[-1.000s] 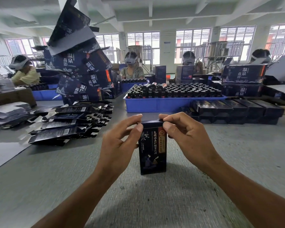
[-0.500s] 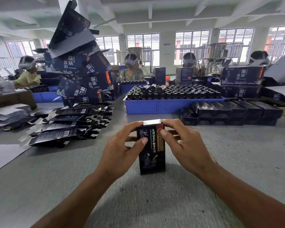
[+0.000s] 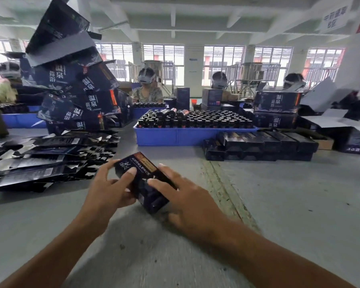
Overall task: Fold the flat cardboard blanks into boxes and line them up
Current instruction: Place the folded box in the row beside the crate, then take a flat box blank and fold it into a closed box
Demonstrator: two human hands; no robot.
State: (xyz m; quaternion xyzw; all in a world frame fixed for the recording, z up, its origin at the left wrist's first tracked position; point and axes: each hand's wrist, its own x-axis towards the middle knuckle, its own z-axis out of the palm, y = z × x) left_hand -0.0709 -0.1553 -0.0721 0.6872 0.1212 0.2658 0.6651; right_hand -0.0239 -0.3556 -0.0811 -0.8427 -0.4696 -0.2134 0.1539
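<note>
I find motion blur over both hands and the box, so its gold-and-white print is unreadable. My left hand curls its fingers round the box's left side, thumb on top; my right hand lies across its right side, fingers fairly straight, the far fingers hidden. The box is tilted at frame centre, above the grey counter. Flat blanks lie at left. Behind stand a blue tray of bottles and finished boxes at right.
</note>
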